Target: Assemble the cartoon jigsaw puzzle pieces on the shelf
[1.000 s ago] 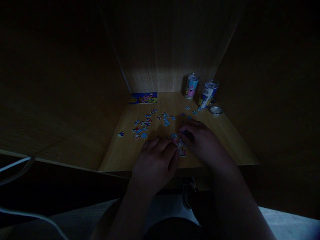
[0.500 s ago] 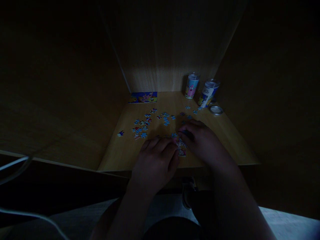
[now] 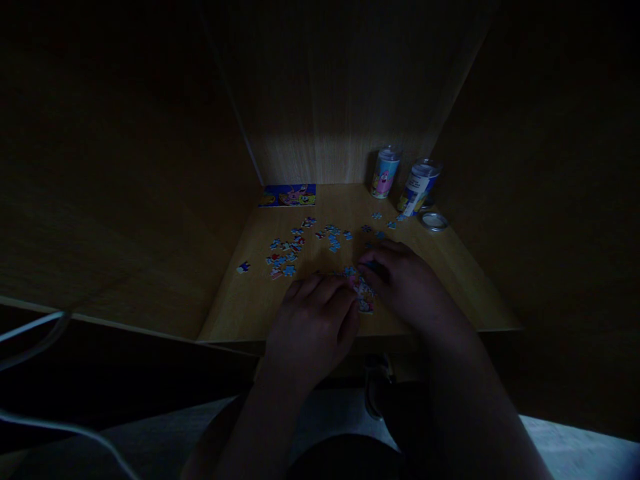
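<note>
The scene is very dark. My left hand (image 3: 310, 323) and my right hand (image 3: 407, 283) rest on a wooden desk (image 3: 235, 307), close together, both with fingers curled. Between them lies a small joined patch of puzzle pieces (image 3: 363, 293), pink and blue, which both hands touch at its edges. My right fingertips seem pinched on a dark bit beside the patch; I cannot make out what it is. Several loose puzzle pieces (image 3: 290, 250) lie scattered beyond my left hand.
A picture card (image 3: 289, 195) lies at the back left of the desk. Two printed cans (image 3: 384, 173) (image 3: 417, 187) stand at the back right, with a round lid (image 3: 433, 221) beside them. Wooden walls enclose the desk. A cable (image 3: 30, 333) hangs at left.
</note>
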A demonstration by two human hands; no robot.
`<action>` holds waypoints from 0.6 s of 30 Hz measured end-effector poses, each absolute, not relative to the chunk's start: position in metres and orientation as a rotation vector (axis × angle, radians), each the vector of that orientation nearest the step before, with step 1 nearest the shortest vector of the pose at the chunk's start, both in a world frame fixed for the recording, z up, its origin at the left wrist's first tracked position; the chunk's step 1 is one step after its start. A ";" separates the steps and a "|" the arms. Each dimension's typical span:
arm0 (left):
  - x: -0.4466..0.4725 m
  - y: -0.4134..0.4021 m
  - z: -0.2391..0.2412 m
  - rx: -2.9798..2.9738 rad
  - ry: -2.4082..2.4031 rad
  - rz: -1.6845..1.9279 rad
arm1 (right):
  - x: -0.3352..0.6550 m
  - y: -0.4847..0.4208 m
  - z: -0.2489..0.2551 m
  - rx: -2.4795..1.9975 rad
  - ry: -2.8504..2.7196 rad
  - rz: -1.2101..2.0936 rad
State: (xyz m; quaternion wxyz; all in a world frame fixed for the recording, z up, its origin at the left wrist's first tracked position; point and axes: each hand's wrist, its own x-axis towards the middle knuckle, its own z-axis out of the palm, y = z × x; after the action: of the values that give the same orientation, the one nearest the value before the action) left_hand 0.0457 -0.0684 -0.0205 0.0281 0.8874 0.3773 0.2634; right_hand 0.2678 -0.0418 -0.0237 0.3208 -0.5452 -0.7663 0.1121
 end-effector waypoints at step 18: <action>0.045 -0.069 -0.021 2.746 1.170 0.818 | 0.267 -0.042 -0.024 -1.420 -2.016 0.282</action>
State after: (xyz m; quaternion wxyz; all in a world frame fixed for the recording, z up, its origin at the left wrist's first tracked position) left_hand 0.0449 -0.0692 -0.0208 0.0234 0.8871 0.3779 0.2642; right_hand 0.2672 -0.0417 -0.0242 0.3238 -0.5414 -0.7684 0.1073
